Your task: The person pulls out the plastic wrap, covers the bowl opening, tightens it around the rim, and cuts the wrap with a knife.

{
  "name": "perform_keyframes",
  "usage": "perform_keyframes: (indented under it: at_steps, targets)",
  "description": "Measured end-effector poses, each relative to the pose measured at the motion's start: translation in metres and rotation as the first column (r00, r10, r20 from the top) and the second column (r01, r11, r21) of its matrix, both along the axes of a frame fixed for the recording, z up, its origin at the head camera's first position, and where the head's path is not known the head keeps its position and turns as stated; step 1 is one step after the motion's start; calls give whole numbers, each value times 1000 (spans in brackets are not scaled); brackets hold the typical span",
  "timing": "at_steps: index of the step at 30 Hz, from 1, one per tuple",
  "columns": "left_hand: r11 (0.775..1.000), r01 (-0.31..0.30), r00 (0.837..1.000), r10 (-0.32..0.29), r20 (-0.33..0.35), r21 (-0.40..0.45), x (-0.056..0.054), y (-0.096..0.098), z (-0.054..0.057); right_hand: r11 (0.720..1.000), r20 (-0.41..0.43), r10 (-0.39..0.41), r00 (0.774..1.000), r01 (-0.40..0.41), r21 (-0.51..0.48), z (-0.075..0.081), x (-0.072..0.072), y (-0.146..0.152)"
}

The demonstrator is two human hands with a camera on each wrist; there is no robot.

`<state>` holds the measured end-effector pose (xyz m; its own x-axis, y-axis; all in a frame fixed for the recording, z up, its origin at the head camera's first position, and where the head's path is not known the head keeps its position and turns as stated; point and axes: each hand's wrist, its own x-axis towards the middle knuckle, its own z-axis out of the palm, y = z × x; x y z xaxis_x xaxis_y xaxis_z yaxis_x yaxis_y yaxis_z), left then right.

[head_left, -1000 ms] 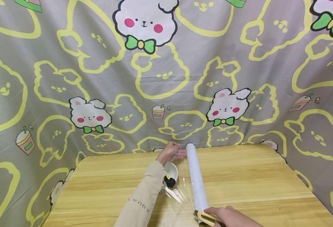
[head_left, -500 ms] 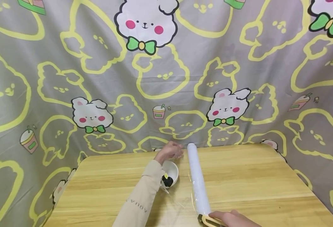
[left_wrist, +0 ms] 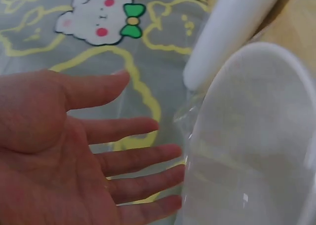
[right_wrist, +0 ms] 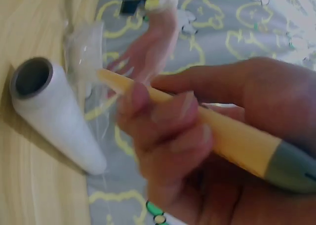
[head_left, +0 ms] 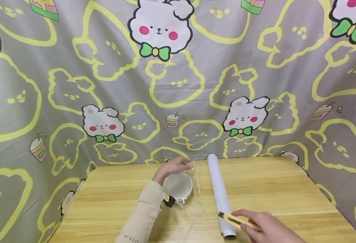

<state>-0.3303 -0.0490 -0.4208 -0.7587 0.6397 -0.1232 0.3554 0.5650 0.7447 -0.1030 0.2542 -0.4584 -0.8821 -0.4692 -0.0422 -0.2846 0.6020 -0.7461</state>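
My left hand reaches over the far side of a white bowl, palm down. In the left wrist view its fingers are extended and spread slightly, fingertips right at the bowl's rim. Clear cling film lies over the bowl and trails to its right, with a creased edge between bowl and roll. My right hand grips a yellow utility knife, held over the near end of the white cling film roll. The right wrist view shows fingers curled round the knife's handle.
The wooden table ends at a grey curtain printed with cartoon rabbits. The roll lies lengthwise, right of the bowl, its far end close to the curtain. A black wrist camera sits at my left sleeve.
The film stretched between roll and left hand now lies apart from the roll, by the bowl. My left hand has loosened and shifted left; the right hand with the knife has moved slightly up and right.
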Motion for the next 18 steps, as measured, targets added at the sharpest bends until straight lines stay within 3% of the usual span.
perform_keyframes:
  at_steps: [3,8,10,14,18]
  targets:
    - [1000,3,999,-3,-52,-7,13,-15,1,990,-35,-142,989,143,12,21,1,-7]
    - [997,-49,996,53,-66,59,34,-36,-11,966,-214,-254,943,257,-13,9,-12,-3]
    - [994,-79,995,84,-57,75,40,-43,-17,955,-247,-294,923,293,-42,7,-18,-1]
    - [988,-99,995,100,-2,119,48,-57,-30,920,-216,-392,894,383,-86,11,-28,-1]
    - [973,-119,992,109,59,198,50,-66,-40,904,-105,-415,904,398,-154,15,-41,0]
